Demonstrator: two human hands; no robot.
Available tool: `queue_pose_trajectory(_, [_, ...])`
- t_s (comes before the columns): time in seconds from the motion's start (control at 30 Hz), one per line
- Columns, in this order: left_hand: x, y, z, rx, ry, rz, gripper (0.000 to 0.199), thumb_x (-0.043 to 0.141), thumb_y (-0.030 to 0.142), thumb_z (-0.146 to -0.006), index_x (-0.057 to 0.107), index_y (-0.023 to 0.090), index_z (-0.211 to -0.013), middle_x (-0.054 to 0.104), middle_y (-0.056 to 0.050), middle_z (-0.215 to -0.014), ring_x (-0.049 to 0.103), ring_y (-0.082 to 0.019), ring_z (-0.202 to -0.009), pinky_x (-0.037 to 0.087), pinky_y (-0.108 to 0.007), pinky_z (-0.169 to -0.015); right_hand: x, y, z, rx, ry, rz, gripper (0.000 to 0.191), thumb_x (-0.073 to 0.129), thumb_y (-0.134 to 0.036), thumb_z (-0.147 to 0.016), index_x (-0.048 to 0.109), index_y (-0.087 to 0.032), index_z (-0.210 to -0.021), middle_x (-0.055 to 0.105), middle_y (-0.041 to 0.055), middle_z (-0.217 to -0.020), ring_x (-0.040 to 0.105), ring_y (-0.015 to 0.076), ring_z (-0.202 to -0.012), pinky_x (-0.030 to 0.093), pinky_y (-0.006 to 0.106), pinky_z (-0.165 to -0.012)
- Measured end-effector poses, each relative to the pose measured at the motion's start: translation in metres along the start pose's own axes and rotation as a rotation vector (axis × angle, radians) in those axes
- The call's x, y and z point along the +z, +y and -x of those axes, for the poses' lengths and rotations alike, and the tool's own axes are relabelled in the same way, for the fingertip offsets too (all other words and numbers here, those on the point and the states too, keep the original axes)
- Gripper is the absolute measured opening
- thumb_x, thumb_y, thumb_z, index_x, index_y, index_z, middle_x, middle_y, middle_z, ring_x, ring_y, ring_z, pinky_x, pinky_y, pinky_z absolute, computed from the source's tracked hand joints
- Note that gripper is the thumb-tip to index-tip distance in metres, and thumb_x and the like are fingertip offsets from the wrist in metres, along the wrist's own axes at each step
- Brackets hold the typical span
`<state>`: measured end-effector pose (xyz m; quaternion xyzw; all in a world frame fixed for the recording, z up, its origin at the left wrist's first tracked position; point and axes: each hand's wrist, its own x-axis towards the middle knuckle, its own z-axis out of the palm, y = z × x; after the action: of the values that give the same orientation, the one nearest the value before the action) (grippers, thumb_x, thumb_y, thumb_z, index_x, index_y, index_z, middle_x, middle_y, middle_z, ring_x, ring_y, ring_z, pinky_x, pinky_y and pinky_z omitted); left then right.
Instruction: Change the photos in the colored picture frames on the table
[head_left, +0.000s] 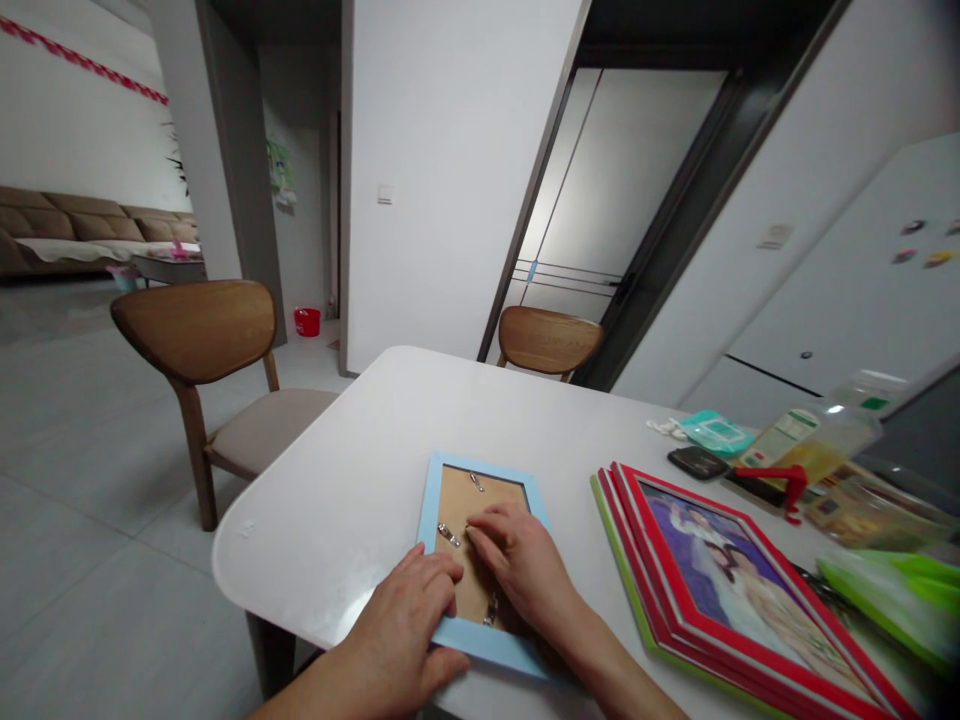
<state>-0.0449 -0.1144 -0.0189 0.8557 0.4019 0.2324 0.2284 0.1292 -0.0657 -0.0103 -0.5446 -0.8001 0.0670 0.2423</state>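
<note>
A light-blue picture frame [491,640] lies face down on the white table, its brown backing board [469,595] showing. Small metal clips sit on the board: one near the far edge [476,482], one at the left [448,535] and one near the close edge [490,609]. My left hand [405,625] grips the frame's near left corner, fingers bent over the edge and thumb along the near side. Over the middle of the board, my right hand [525,565] is closed with thumb and forefinger pinched. What lies between those fingertips is too small to make out.
A stack of red and green picture frames [675,570] stands close on the right, a photo on top. Behind it are a black object [697,462], a teal wipes pack [716,432], a plastic bottle [814,440] and a green bag [892,590]. Wooden chairs [202,330] flank the table [337,480].
</note>
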Motion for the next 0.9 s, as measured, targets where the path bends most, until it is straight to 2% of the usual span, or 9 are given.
queue_pose_trajectory(0.17, [-0.003,0.001,0.000,-0.018,-0.018,-0.008,0.029,0.069,0.016,-0.057,0.046,0.018,-0.075,0.052,0.000,-0.101,0.044,-0.015,-0.099,0.016,-0.029,-0.100,0.018,-0.019,-0.018,-0.063,-0.078,0.014,0.022,0.046,-0.023,-0.078,0.066,-0.021,-0.070,0.060,0.0030,-0.071,0.050,0.0139,-0.073,0.034,0.024,-0.067])
queue_pose_trajectory(0.33, [-0.003,0.002,-0.001,-0.032,-0.009,-0.001,0.028,0.069,0.017,-0.058,0.046,0.018,-0.074,0.053,0.002,-0.094,0.046,-0.014,-0.094,0.016,-0.027,-0.100,0.016,-0.024,-0.015,-0.109,-0.138,0.004,0.025,0.049,-0.020,-0.076,0.063,-0.020,-0.056,0.057,0.0011,-0.061,0.048,0.0125,-0.067,0.033,0.022,-0.064])
queue_pose_trajectory(0.43, [-0.001,0.001,-0.001,-0.029,-0.006,0.008,0.027,0.068,0.017,-0.058,0.046,0.018,-0.074,0.053,0.000,-0.097,0.045,-0.015,-0.096,0.016,-0.029,-0.100,0.014,-0.022,-0.016,-0.090,-0.152,-0.013,0.020,0.051,-0.021,-0.074,0.064,-0.022,-0.059,0.059,-0.0017,-0.062,0.050,0.0105,-0.066,0.034,0.019,-0.062])
queue_pose_trajectory(0.5, [0.000,-0.001,0.000,-0.014,-0.001,0.021,0.027,0.067,0.017,-0.058,0.046,0.018,-0.074,0.052,0.000,-0.100,0.045,-0.015,-0.097,0.015,-0.030,-0.101,0.014,-0.015,-0.023,-0.029,-0.126,-0.010,0.016,0.051,-0.024,-0.074,0.065,-0.023,-0.066,0.062,-0.0024,-0.067,0.052,0.0098,-0.066,0.035,0.018,-0.061])
queue_pose_trajectory(0.6, [0.001,-0.003,0.002,0.007,0.010,0.041,0.028,0.066,0.015,-0.058,0.046,0.018,-0.076,0.050,-0.001,-0.106,0.044,-0.015,-0.101,0.014,-0.032,-0.101,0.017,0.005,-0.041,0.137,-0.031,0.043,0.018,0.048,-0.027,-0.075,0.064,-0.019,-0.075,0.065,0.0021,-0.074,0.055,0.0122,-0.067,0.036,0.021,-0.061])
queue_pose_trajectory(0.73, [0.000,-0.003,0.003,0.010,0.020,0.051,0.029,0.067,0.015,-0.056,0.045,0.018,-0.075,0.051,-0.002,-0.105,0.045,-0.015,-0.099,0.016,-0.032,-0.101,0.022,0.030,-0.064,0.313,0.026,0.121,0.018,0.048,-0.029,-0.074,0.063,-0.019,-0.069,0.065,0.0046,-0.069,0.056,0.0148,-0.063,0.035,0.023,-0.057])
queue_pose_trajectory(0.8, [0.001,-0.002,0.002,0.001,0.021,0.052,0.028,0.066,0.015,-0.057,0.045,0.018,-0.074,0.051,-0.002,-0.104,0.046,-0.015,-0.099,0.015,-0.033,-0.101,0.025,0.035,-0.070,0.361,0.027,0.146,0.018,0.049,-0.031,-0.072,0.061,-0.020,-0.064,0.065,0.0040,-0.066,0.056,0.0151,-0.062,0.033,0.023,-0.054])
queue_pose_trajectory(0.9, [0.004,0.000,-0.001,-0.022,0.020,0.043,0.028,0.066,0.014,-0.056,0.045,0.018,-0.074,0.050,-0.004,-0.107,0.043,-0.017,-0.103,0.014,-0.035,-0.102,0.028,0.037,-0.074,0.401,0.033,0.176,0.015,0.050,-0.031,-0.071,0.059,-0.020,-0.067,0.064,0.0038,-0.067,0.056,0.0157,-0.064,0.031,0.023,-0.053])
